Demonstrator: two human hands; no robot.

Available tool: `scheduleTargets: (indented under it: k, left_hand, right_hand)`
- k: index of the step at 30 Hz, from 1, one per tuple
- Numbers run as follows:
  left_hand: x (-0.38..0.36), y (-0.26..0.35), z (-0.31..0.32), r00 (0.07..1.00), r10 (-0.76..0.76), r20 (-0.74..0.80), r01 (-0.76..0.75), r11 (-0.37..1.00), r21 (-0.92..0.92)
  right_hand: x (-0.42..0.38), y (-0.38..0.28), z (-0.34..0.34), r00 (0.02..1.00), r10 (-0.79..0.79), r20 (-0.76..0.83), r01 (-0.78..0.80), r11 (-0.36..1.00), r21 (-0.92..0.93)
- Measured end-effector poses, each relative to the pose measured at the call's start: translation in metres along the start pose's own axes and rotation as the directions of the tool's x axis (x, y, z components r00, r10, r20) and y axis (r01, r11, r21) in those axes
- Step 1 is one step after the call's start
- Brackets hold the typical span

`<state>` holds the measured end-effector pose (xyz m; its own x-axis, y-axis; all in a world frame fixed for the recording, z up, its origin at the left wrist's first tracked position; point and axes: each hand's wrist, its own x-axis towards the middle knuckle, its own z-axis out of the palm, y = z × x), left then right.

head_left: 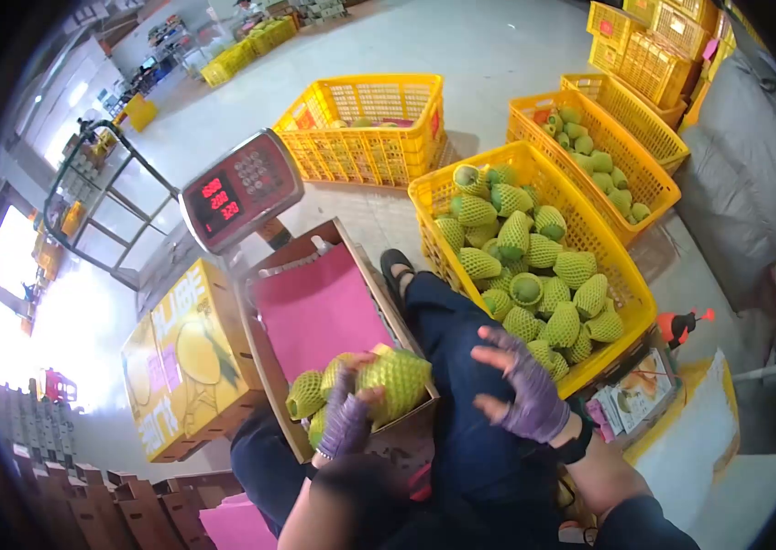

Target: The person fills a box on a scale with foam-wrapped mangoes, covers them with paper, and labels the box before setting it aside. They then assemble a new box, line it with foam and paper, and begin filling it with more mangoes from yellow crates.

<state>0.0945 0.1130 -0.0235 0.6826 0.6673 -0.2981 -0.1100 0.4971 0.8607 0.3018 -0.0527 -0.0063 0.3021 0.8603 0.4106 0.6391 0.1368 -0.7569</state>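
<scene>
In purple fingerless gloves, my left hand [345, 423] is at the near end of an open carton [336, 236], its fingers closed against a mango in a foam net [395, 380]. Parts of those fingers are hidden. Another netted mango [306, 395] lies just left of that hand, inside the carton. Pink paper [319, 307] lines the rest of the carton's bottom. My right hand [530, 390] is raised over my right leg, fingers spread, holding nothing. Beside it stands a yellow crate [621, 261] full of green mangoes in foam nets.
A scale display [241, 190] with red digits stands behind the carton. To the left is a printed yellow carton [191, 357]. More crates stand beyond: one yellow [365, 151], one orange [658, 188] with mangoes. A red-and-black tool [678, 327] lies at right.
</scene>
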Motion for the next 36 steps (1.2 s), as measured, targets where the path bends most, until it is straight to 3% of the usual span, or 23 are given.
scheduleTargets:
  k: [1,2,3,5,6,8,13,14,16,18,22,24,25,26,27,28,29,30,31,32,33,35,36]
  left_hand:
    - [0.020,-0.012,-0.023,0.990,0.133,-0.042,-0.112,0.937,0.332]
    - [0.039,-0.023,-0.039,0.961,0.275,-0.032,-0.196,0.755,0.626]
    - [0.046,-0.021,-0.036,0.963,0.268,-0.022,-0.199,0.763,0.614]
    - [0.062,-0.018,-0.020,0.966,0.257,0.018,-0.084,0.252,0.964]
    - [0.072,-0.018,-0.012,0.969,0.245,0.041,-0.026,-0.061,0.998]
    - [0.081,-0.030,-0.014,0.993,0.099,0.061,-0.034,-0.255,0.966]
    - [0.082,-0.024,-0.008,1.000,-0.023,0.000,-0.007,-0.318,0.948]
    - [0.082,-0.026,-0.009,0.999,-0.032,-0.008,-0.003,-0.328,0.945]
    - [0.077,-0.032,-0.012,0.998,-0.006,-0.069,0.065,-0.257,0.964]
    - [0.076,-0.034,-0.013,0.999,-0.010,-0.050,0.045,-0.290,0.956]
    - [0.076,-0.017,-0.011,0.999,0.024,-0.026,0.030,-0.151,0.988]
    - [0.076,-0.010,-0.004,0.995,0.095,0.014,-0.009,-0.052,0.999]
    - [0.073,-0.009,0.000,0.982,0.186,-0.023,-0.051,0.386,0.921]
    - [0.066,-0.006,0.006,0.964,0.247,-0.101,-0.120,0.740,0.661]
    - [0.066,0.011,0.027,0.992,0.119,-0.034,-0.088,0.870,0.485]
    - [0.065,0.024,0.048,0.994,-0.111,0.017,0.105,0.975,0.196]
    - [0.069,0.020,0.050,0.945,-0.295,0.139,0.300,0.954,-0.010]
    - [0.077,-0.001,0.042,0.853,-0.360,0.378,0.489,0.804,-0.338]
    - [0.077,-0.007,0.041,0.824,-0.351,0.444,0.530,0.755,-0.386]
    - [0.076,-0.008,0.042,0.789,-0.335,0.515,0.574,0.702,-0.422]
    - [0.068,-0.006,0.046,0.789,-0.330,0.518,0.569,0.709,-0.416]
    - [0.044,-0.004,0.053,0.944,-0.254,0.213,0.299,0.929,-0.217]
    - [0.034,-0.008,0.052,0.944,-0.261,0.203,0.303,0.928,-0.218]
  right_hand:
    - [0.000,0.015,0.000,0.996,0.025,-0.081,-0.029,0.999,-0.040]
    - [0.000,0.029,-0.003,0.984,0.080,-0.161,-0.083,0.997,-0.010]
    - [-0.004,0.046,-0.003,0.953,0.178,-0.246,-0.166,0.984,0.066]
    - [-0.008,0.080,-0.014,0.878,0.324,-0.353,-0.305,0.946,0.110]
    - [-0.010,0.093,-0.022,0.845,0.374,-0.382,-0.372,0.925,0.081]
    - [-0.008,0.124,-0.032,0.809,0.413,-0.419,-0.437,0.898,0.041]
    - [0.046,0.238,-0.027,0.762,0.542,-0.355,-0.634,0.735,-0.238]
    - [0.077,0.240,-0.025,0.599,0.733,-0.323,-0.800,0.539,-0.262]
    - [0.119,0.268,-0.005,0.508,0.812,-0.288,-0.858,0.448,-0.250]
    - [0.147,0.293,0.020,0.251,0.864,-0.436,-0.938,0.107,-0.328]
    - [0.137,0.319,0.013,0.292,0.843,-0.453,-0.956,0.236,-0.176]
    - [0.107,0.329,-0.009,0.454,0.871,-0.188,-0.837,0.489,0.245]
    - [0.095,0.302,-0.013,0.567,0.805,-0.171,-0.717,0.586,0.378]
    - [0.083,0.269,-0.013,0.649,0.750,-0.128,-0.634,0.626,0.453]
    - [0.078,0.213,-0.020,0.760,0.644,-0.089,-0.554,0.712,0.431]
    - [0.061,0.196,-0.018,0.906,0.411,-0.104,-0.382,0.898,0.220]
    - [0.051,0.160,-0.017,0.951,0.296,-0.091,-0.284,0.951,0.119]
    - [0.048,0.120,-0.013,0.968,0.234,-0.085,-0.211,0.952,0.222]
    - [0.042,0.097,-0.008,0.993,0.108,-0.048,-0.097,0.977,0.191]
    - [0.039,0.072,-0.011,0.999,0.011,0.049,-0.003,0.986,-0.164]
    - [0.029,0.059,0.000,0.997,0.064,-0.031,-0.067,0.993,-0.096]
    - [0.018,0.039,0.011,0.977,0.199,-0.073,-0.189,0.974,0.122]
    - [0.007,0.042,0.031,0.918,0.383,-0.104,-0.282,0.814,0.507]
